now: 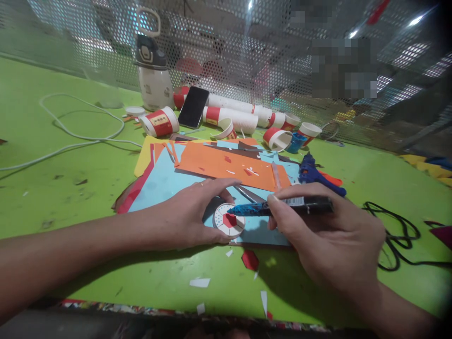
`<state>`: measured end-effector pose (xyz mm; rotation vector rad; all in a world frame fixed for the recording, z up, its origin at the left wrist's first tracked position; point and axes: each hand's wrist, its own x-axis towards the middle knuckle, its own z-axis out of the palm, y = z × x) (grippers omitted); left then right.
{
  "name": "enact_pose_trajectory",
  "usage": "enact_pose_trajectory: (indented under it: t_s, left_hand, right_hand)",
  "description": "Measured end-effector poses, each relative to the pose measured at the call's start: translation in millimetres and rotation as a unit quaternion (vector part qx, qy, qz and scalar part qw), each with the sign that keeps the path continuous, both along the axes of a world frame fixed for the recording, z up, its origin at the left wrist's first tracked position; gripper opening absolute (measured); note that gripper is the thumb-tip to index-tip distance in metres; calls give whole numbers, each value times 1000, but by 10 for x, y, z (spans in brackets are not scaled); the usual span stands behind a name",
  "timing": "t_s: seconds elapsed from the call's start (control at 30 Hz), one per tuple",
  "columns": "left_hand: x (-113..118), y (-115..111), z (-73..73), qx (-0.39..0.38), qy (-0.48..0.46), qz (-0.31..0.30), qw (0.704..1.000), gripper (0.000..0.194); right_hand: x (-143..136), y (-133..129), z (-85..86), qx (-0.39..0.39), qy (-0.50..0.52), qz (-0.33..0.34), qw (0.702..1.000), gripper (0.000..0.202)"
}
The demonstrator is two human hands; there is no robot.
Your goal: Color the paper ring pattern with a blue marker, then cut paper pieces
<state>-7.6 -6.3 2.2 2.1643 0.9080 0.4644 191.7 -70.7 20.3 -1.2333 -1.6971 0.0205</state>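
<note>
My left hand (187, 214) is closed round a small white paper disc (221, 227), its thumb and fingers at the rim. On the disc sit a red hexagon, dark lines and blue dots in its upper left part. In my right hand (328, 235) is a blue-tipped marker (250, 208) with a black barrel, held level, its tip over the disc's upper middle; whether it touches cannot be made out. Both hands rest over light blue paper (160, 188). Orange paper (212, 162) with small scraps lies just beyond.
A blue glue gun (310, 169) lies right of the papers, with a black cord (399, 240) nearby. Behind stand a bottle (155, 84), a phone (194, 107) and several paper cups (160, 122). A red hexagon (250, 259) and white scraps (199, 282) lie in front.
</note>
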Motion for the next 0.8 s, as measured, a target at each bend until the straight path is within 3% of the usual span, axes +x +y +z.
enact_pose_trajectory:
  t_s: [0.4, 0.8]
  left_hand:
    - [3, 8, -24, -1, -27, -16, 1000, 67]
    - [3, 3, 4, -1, -28, -11, 1000, 71]
  right_hand:
    - [11, 62, -62, -36, 16, 42, 998, 7]
    - [5, 81, -72, -33, -6, 32, 999, 7]
